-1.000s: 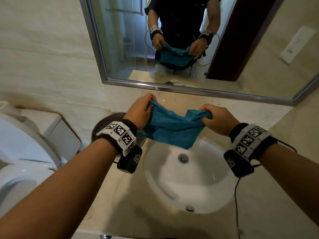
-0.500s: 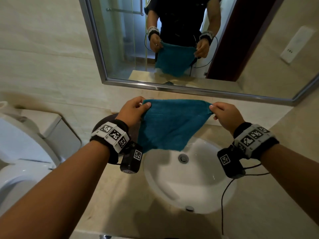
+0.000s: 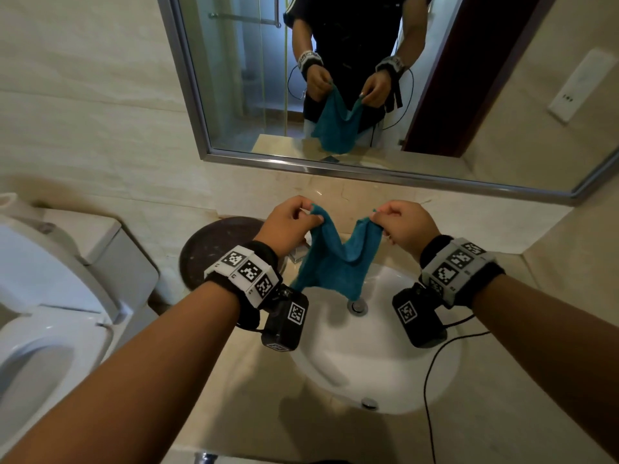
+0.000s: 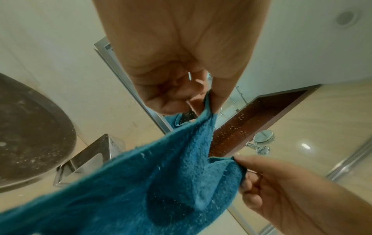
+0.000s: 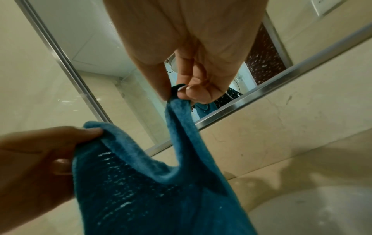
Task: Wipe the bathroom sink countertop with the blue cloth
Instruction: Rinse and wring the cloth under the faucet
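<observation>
The blue cloth [image 3: 335, 266] hangs in the air over the back of the white sink basin [image 3: 378, 360], sagging in a V between my hands. My left hand [image 3: 294, 222] pinches its upper left corner between thumb and fingers. My right hand [image 3: 398, 222] pinches the upper right corner. In the left wrist view the cloth [image 4: 141, 182] drops from my left hand [image 4: 209, 105] toward my right hand [image 4: 267, 182]. In the right wrist view the cloth [image 5: 161, 190] hangs from my right hand [image 5: 181, 93], with my left hand [image 5: 60, 146] at the other corner. The beige countertop [image 3: 241, 390] surrounds the basin.
A chrome faucet [image 4: 84, 154] stands behind the basin, mostly hidden by the cloth in the head view. A dark round tray [image 3: 214, 249] sits at the counter's back left. A toilet [image 3: 50, 313] is on the left. A framed mirror [image 3: 368, 169] runs along the wall above.
The cloth was stretched flat between my hands half a second ago. My hands have since come closer together, and the top edge now sags into a V.
</observation>
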A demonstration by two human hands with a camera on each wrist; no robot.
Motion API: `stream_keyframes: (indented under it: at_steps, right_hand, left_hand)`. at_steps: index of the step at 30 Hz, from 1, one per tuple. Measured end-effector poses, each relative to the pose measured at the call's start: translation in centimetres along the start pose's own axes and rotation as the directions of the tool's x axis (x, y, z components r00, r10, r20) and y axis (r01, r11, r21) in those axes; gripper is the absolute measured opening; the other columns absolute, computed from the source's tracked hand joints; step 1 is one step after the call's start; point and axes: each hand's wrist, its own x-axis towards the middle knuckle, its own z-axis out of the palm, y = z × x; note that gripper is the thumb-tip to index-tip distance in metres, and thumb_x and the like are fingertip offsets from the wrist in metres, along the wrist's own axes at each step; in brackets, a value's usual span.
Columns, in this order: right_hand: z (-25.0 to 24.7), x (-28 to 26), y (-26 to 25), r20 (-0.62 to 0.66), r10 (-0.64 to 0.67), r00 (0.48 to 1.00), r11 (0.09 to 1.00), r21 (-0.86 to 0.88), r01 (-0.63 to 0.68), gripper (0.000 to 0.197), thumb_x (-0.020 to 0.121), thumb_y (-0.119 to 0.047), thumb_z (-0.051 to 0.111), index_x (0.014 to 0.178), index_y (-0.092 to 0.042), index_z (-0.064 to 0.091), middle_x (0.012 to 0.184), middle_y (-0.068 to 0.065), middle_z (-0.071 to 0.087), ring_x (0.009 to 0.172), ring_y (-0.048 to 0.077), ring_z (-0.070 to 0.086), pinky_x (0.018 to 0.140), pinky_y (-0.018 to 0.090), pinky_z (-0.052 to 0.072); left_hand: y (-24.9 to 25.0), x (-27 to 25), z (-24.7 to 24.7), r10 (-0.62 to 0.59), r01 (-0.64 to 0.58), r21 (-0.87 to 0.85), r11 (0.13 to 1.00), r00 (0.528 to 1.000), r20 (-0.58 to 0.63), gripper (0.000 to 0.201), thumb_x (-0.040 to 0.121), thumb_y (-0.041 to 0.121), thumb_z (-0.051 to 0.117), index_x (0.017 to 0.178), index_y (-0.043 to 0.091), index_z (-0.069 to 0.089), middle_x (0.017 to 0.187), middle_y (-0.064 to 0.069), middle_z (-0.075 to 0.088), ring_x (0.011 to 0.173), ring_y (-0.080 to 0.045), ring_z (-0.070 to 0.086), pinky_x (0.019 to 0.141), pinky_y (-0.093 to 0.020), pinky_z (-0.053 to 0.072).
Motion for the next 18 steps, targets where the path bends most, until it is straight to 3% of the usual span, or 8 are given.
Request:
stream_keyframes:
  at_steps: [3, 6, 9, 11, 15, 18]
  right_hand:
    - [0.7, -0.6, -0.7, 0.007, 0.017, 1.000, 0.999, 0.041, -0.017, 0.022, 0.086, -0.023, 0.058, 0.073, -0.006, 0.064, 0.057, 0.000, 0.053, 0.059, 0.014, 0.048, 0.060, 0.027, 0.040]
    - [1.1, -1.1, -1.2, -0.008, -0.051, 0.999, 0.998, -0.035, 0.050, 0.021, 0.086, -0.025, 0.059, 0.074, -0.010, 0.066, 0.071, 0.004, 0.060, 0.072, 0.018, 0.052, 0.067, 0.025, 0.040]
    - [1.6, -1.3, -1.4, -0.025, -0.076, 0.997, 0.996, -0.048, 0.075, 0.018, 0.087, -0.024, 0.059, 0.078, -0.010, 0.067, 0.071, 0.004, 0.063, 0.074, 0.019, 0.057, 0.067, 0.025, 0.045]
    - [2.1, -1.3, -1.4, -0.002, -0.070, 0.998, 0.998, -0.005, 0.070, 0.015, 0.087, -0.024, 0.059, 0.081, -0.013, 0.066, 0.075, 0.006, 0.066, 0.074, 0.021, 0.062, 0.071, 0.030, 0.051]
    - [3.2, -1.9, -2.1, 0.102, 0.027, 0.994, 0.977, 0.206, -0.048, 0.011, 0.091, -0.022, 0.056, 0.088, -0.014, 0.063, 0.077, 0.008, 0.063, 0.063, 0.016, 0.061, 0.057, 0.023, 0.053]
    - [3.6, -2.3, -2.6, 0.144, 0.063, 0.988, 0.931, 0.349, -0.110, 0.021, 0.089, -0.023, 0.059, 0.100, -0.006, 0.062, 0.088, 0.010, 0.065, 0.077, 0.020, 0.064, 0.066, 0.028, 0.056]
  left_hand:
    - [-0.4, -0.1, 0.5, 0.048, -0.047, 0.066, 0.997, 0.999, -0.008, 0.023, 0.087, 0.017, 0.064, 0.066, 0.016, 0.053, 0.068, -0.006, 0.049, 0.067, -0.017, 0.048, 0.067, -0.031, 0.042]
    - [-0.7, -0.2, 1.0, 0.082, -0.077, 0.152, 0.985, 0.996, -0.028, 0.025, 0.087, 0.025, 0.063, 0.065, 0.014, 0.056, 0.066, -0.004, 0.052, 0.067, -0.016, 0.050, 0.070, -0.035, 0.044]
    - [-0.9, -0.4, 1.6, 0.094, -0.080, 0.196, 0.977, 0.994, -0.064, 0.015, 0.088, 0.024, 0.060, 0.085, 0.012, 0.069, 0.078, -0.011, 0.066, 0.076, -0.025, 0.062, 0.079, -0.040, 0.053]
    - [-0.7, -0.7, 2.0, 0.075, -0.059, 0.187, 0.981, 0.994, -0.082, 0.017, 0.090, 0.018, 0.057, 0.100, 0.014, 0.071, 0.089, -0.010, 0.070, 0.085, -0.024, 0.066, 0.082, -0.040, 0.056]
    - [-0.1, -0.9, 3.1, 0.077, -0.064, 0.150, 0.987, 0.994, -0.083, 0.019, 0.091, 0.014, 0.056, 0.103, 0.014, 0.071, 0.095, -0.008, 0.071, 0.086, -0.021, 0.069, 0.081, -0.040, 0.057]
    - [0.3, -1.2, 3.6, 0.004, -0.004, 0.002, 1.000, 1.000, -0.020, 0.025, 0.093, 0.010, 0.053, 0.113, 0.009, 0.066, 0.105, -0.014, 0.069, 0.088, -0.024, 0.069, 0.079, -0.039, 0.058]
